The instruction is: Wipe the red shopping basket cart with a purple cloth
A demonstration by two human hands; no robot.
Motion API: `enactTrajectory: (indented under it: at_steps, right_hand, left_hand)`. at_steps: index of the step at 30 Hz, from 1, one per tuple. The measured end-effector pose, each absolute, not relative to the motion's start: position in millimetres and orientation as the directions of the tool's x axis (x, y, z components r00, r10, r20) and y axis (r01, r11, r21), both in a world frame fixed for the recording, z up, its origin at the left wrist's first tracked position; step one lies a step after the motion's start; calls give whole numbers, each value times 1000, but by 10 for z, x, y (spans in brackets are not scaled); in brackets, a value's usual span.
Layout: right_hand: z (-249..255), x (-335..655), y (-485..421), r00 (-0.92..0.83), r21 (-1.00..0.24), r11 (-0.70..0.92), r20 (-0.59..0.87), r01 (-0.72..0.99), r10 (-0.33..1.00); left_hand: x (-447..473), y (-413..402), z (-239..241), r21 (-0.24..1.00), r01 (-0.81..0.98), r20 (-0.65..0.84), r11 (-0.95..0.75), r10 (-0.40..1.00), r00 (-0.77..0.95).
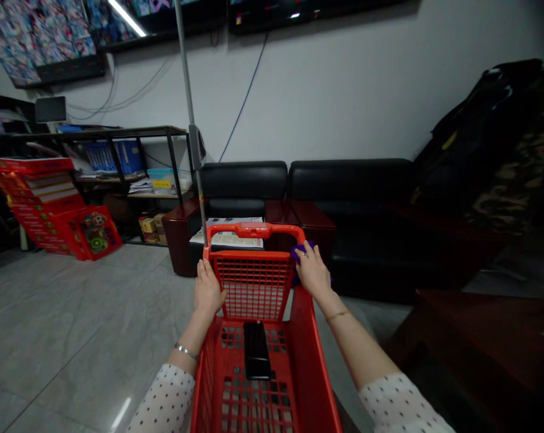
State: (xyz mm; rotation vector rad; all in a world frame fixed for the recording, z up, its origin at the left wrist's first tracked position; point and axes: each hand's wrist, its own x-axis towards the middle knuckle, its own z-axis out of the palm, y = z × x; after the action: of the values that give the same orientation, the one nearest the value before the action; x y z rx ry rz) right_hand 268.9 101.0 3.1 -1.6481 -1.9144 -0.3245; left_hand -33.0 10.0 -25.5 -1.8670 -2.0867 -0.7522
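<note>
A red plastic shopping cart point(253, 282) stands right in front of me, its basket open at the top. My left hand point(207, 291) grips the left upright of the cart's frame, fingers wrapped round it. My right hand point(313, 273) rests on the right upright and presses a purple cloth point(299, 250) against it. A black flat object point(256, 349) lies on the basket's mesh floor. The red handle bar point(252, 230) runs across the far end of the cart.
A black leather sofa point(348, 180) with papers point(230, 236) on one seat stands behind the cart. A metal pole point(191, 120) rises beside it. Red boxes point(50, 204) and a shelf point(118, 162) are at the left, a dark wooden table point(488, 337) at the right. Grey tile floor point(73, 325) lies to the left.
</note>
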Motion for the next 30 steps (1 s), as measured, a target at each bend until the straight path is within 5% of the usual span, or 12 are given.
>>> enactTrajectory:
  at_steps: [9,22,30]
  right_hand:
    - [-739,2750,-245,-81,-245,299,635,922,768]
    - [464,2687,1550,19,-273,147,523,951,852]
    - [-329,2733,504,-107,-158,256,618,954,779]
  left_hand:
    - [-312,84,-263,194,981,526,26,841,-126]
    - [-369,121,-290,150,988,560,35,820,-115]
    - [-376,110,-296,162,987,569,21,815,-111]
